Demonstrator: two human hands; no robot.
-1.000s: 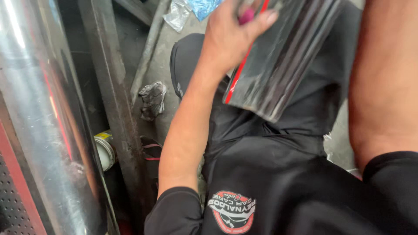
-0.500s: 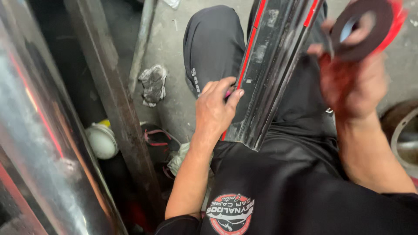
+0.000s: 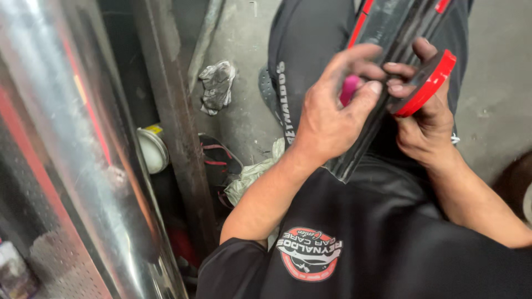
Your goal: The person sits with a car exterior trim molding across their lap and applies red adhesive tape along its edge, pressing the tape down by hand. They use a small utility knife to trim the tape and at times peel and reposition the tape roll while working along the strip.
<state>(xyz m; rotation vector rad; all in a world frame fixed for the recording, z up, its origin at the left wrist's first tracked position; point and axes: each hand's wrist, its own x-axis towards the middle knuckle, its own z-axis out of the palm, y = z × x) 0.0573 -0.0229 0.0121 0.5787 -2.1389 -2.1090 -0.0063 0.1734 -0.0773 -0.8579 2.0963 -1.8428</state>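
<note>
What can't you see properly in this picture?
Head view:
- Long dark strip: its top is cut off by the picture's edge; the left hand covers its middle.
- Pink thing: mostly hidden behind the left fingers.
- Red tape roll: partly covered by the right hand.

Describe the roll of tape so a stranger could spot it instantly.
Start at the long dark glossy trim strip lying across the person's lap. Both hands meet on it; the right hand grips a flat round roll of tape against it. Its bright red edge sets it apart from the small pink object beside the left hand.
</note>
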